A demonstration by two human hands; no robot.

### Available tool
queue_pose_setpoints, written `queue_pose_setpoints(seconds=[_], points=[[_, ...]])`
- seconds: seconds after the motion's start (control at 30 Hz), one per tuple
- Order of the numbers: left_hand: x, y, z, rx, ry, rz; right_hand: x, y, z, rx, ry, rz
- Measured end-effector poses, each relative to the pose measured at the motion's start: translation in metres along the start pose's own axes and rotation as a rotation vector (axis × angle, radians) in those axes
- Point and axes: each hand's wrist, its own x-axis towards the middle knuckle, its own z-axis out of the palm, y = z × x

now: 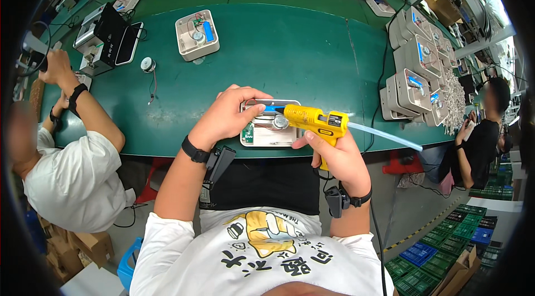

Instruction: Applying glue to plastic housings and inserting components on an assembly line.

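My right hand (340, 157) is wrapped round the handle of a yellow hot glue gun (312, 118). A translucent glue stick (384, 135) sticks out of its back end. The gun's dark nozzle points left, over a white plastic housing (261, 139) at the table's near edge. Inside the housing are a blue cylindrical cell (270, 109), a round metal motor (280, 122) and a green circuit board (248, 133). My left hand (225, 115) grips the housing's left side, its index finger along the far rim and its thumb tip beside the blue cell. The nozzle's exact contact is hidden.
Another white housing with parts (198, 37) and a loose wired motor (147, 65) lie farther left. Stacked housings (415, 90) stand at the right beside a pile of small pale parts (454, 98). A black cable (383, 73) crosses the table. Co-workers sit left and right.
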Motion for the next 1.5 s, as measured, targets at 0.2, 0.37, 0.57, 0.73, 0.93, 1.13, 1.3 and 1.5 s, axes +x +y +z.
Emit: queue_pose_setpoints(seconds=[0.2, 0.37, 0.57, 0.73, 0.93, 1.13, 1.3, 1.5], points=[[-0.009, -0.005, 0.001, 0.13, 0.009, 0.068, 0.016, 0.006, 0.01, -0.089, -0.108, 0.038], [-0.011, -0.006, -0.001, 0.096, -0.012, 0.097, 0.018, -0.005, 0.016, -0.198, -0.13, 0.111], [-0.01, -0.002, -0.004, 0.093, -0.075, 0.067, 0.011, -0.005, 0.015, -0.23, -0.028, 0.041], [-0.012, -0.004, -0.005, 0.11, -0.06, 0.066, 0.02, -0.007, 0.024, -0.22, -0.017, -0.08], [-0.007, -0.005, -0.002, 0.067, 0.025, 0.122, 0.015, -0.001, 0.014, -0.094, -0.066, -0.087], [-0.023, 0.014, 0.001, 0.279, 0.218, 0.176, 0.02, 0.057, -0.05, 0.339, 0.115, -0.342], [0.005, 0.027, -0.032, 0.176, -0.096, 0.051, 0.032, 0.092, -0.075, 0.468, 0.314, -0.484], [0.139, 0.021, -0.043, 0.011, -0.045, -0.266, 0.027, 0.089, -0.069, 0.564, 0.402, -0.486]])
